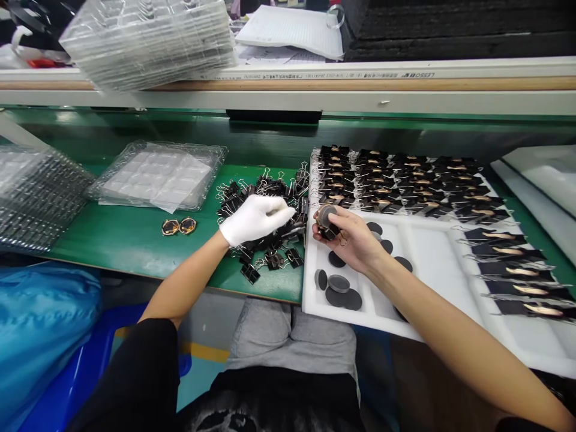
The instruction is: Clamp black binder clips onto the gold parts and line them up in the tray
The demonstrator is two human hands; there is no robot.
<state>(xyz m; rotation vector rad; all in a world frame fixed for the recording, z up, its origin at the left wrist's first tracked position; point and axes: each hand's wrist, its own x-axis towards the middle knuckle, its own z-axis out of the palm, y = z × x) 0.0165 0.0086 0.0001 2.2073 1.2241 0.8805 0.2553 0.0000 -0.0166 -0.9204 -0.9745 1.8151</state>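
My left hand (256,221), in a white glove, is over a pile of black binder clips (274,259) with metal wire handles. Its fingers are curled together, and what they may hold is hidden. Bare, my right hand (353,237) grips a round piece with a grey disc face (327,216) above the left edge of a white tray (310,288). A black binder clip (332,233) shows at the lower side of that piece, against my fingers. Several loose dark discs (339,284) lie in the tray below.
Rows of clipped pieces (378,180) fill the tray's back and right side. Two gold-rimmed round pieces (179,226) lie on the green table (135,246). Clear plastic trays (157,174) sit at left, with another stack (148,45) on the shelf above.
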